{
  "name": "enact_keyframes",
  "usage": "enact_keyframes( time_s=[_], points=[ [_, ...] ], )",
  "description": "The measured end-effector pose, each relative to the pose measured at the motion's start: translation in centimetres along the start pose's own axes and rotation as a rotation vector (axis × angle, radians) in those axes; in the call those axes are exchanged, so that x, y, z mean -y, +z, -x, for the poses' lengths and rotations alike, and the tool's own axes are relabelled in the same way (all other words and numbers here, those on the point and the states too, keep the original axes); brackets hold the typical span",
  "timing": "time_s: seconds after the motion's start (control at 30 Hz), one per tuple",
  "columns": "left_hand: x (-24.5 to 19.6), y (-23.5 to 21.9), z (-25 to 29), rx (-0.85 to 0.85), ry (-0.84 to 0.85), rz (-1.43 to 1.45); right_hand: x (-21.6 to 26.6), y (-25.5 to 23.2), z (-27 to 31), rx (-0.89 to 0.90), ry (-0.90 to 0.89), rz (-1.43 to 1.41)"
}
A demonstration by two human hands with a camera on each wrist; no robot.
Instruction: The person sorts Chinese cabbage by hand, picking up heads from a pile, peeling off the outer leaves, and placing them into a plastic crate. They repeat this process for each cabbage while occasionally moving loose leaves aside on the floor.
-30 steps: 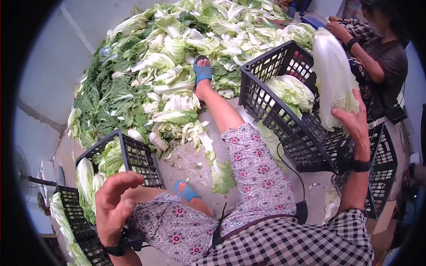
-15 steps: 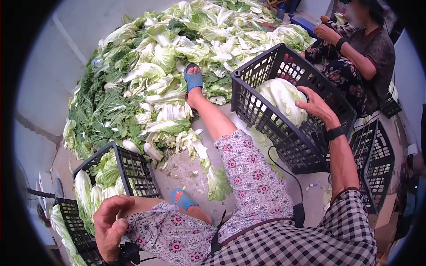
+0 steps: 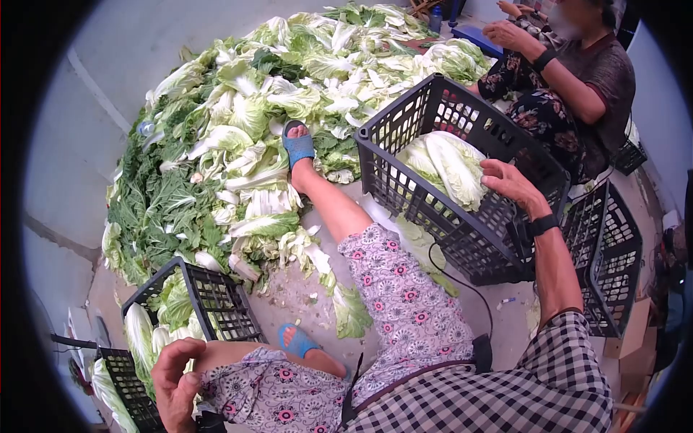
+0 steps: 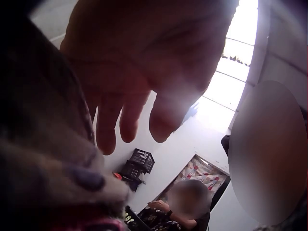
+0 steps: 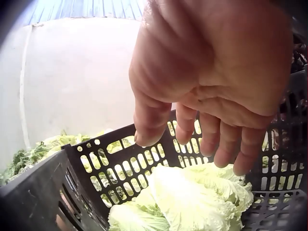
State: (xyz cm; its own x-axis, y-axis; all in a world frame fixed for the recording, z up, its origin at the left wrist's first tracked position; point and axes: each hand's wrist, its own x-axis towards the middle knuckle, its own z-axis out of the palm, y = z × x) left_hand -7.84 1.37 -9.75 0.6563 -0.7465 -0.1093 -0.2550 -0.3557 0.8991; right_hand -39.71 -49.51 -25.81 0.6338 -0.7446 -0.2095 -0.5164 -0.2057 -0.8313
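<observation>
My right hand (image 3: 511,186) hovers with spread, relaxed fingers over the near side of a black plastic crate (image 3: 465,249), its fingertips right by a napa cabbage (image 3: 456,169). This pale cabbage lies in the crate against another napa cabbage (image 3: 413,157). In the right wrist view the palm of the right hand (image 5: 207,72) faces the cabbages (image 5: 187,197), and nothing is in its grasp. Beside my left knee, my left hand (image 3: 175,382) hangs loosely curled and holds nothing. The left wrist view shows its fingers hanging down, dark against the light.
A big heap of loose cabbage leaves (image 3: 238,144) covers the floor ahead, with my sandalled foot (image 3: 297,144) on its edge. Another crate (image 3: 224,303) with cabbages stands at my left. More crates (image 3: 606,252) are at right, near a seated person (image 3: 577,86). A cable (image 3: 473,289) loops beside my leg.
My right hand has lowered an upright napa cabbage into the right crate, let go of it and drawn slightly back. The left hand has stayed by the knee. The head view has shifted somewhat.
</observation>
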Motion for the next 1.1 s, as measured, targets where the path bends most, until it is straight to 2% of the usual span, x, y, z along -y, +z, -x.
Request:
enact_keyframes(
  time_s=[0.07, 0.17, 0.23, 0.27, 0.3, 0.4, 0.43, 0.53, 0.57, 0.6, 0.67, 0.73, 0.77, 0.87, 0.9, 0.93, 0.97, 1.0, 1.07, 1.1],
  points=[
    [1.1, -1.0, -0.3, -0.005, 0.0, -0.018, 1.6, 0.8, 0.5, 0.018, -0.096, -0.001],
    [4.6, -3.3, -1.3, -0.03, -0.046, -0.108, 7.6, 3.4, 3.8, 0.101, -0.208, -0.037],
    [9.1, -4.8, -1.6, -0.147, -0.075, -0.238, 10.4, 5.7, 6.3, 0.204, -0.258, -0.026],
    [12.0, -5.9, -1.6, -0.234, -0.091, -0.315, 11.3, 6.9, 7.3, 0.275, -0.301, -0.04],
    [16.6, -8.4, -1.5, -0.229, -0.017, -0.386, 12.0, 8.1, 8.0, 0.348, -0.375, 0.019],
    [26.2, -13.5, 0.7, -0.325, -0.035, -0.934, 11.5, 12.0, 8.5, 0.613, -0.458, -0.051],
    [29.5, -15.1, 1.3, -0.348, -0.076, -1.0, 11.1, 13.3, 8.4, 0.689, -0.461, -0.088],
    [40.3, -20.7, 3.6, -0.393, -0.182, -0.761, 10.7, 16.0, 8.0, 0.763, -0.453, -0.082],
    [40.0, -20.7, 3.8, -0.404, -0.201, -0.691, 10.5, 16.7, 7.8, 0.774, -0.45, -0.07],
    [39.9, -20.6, 4.2, -0.384, -0.141, -0.843, 10.3, 17.3, 7.5, 0.768, -0.455, -0.063],
    [39.0, -19.7, 4.4, -0.523, -0.191, -0.593, 10.0, 18.2, 7.0, 0.765, -0.453, -0.044],
    [33.4, -18.3, 3.0, -0.591, -0.269, -0.927, 9.8, 18.8, 6.6, 0.769, -0.428, -0.039],
    [32.0, -18.4, 2.6, -0.559, -0.345, -0.933, 9.8, 19.0, 6.5, 0.76, -0.417, -0.046],
    [31.7, -17.0, 1.2, -0.488, -0.405, -1.313, 9.6, 19.2, 6.4, 0.746, -0.38, -0.074],
    [33.4, -16.7, 1.5, -0.449, -0.323, -1.303, 9.9, 19.2, 6.5, 0.753, -0.357, -0.078],
    [35.8, -17.4, 1.7, -0.375, -0.29, -1.114, 10.2, 19.2, 6.6, 0.759, -0.333, -0.081],
    [35.0, -16.4, 1.6, -0.384, -0.351, -1.061, 10.2, 19.3, 6.5, 0.763, -0.335, -0.084],
    [35.0, -15.9, 1.6, -0.391, -0.288, -1.105, 9.9, 19.6, 6.6, 0.742, -0.282, -0.115],
    [29.9, -13.6, 0.7, -0.399, -0.454, -1.092, 10.3, 19.8, 6.4, 0.739, -0.193, -0.125],
    [29.2, -12.8, 0.6, -0.436, -0.445, -1.234, 10.9, 19.9, 6.3, 0.735, -0.114, -0.114]
  ],
)
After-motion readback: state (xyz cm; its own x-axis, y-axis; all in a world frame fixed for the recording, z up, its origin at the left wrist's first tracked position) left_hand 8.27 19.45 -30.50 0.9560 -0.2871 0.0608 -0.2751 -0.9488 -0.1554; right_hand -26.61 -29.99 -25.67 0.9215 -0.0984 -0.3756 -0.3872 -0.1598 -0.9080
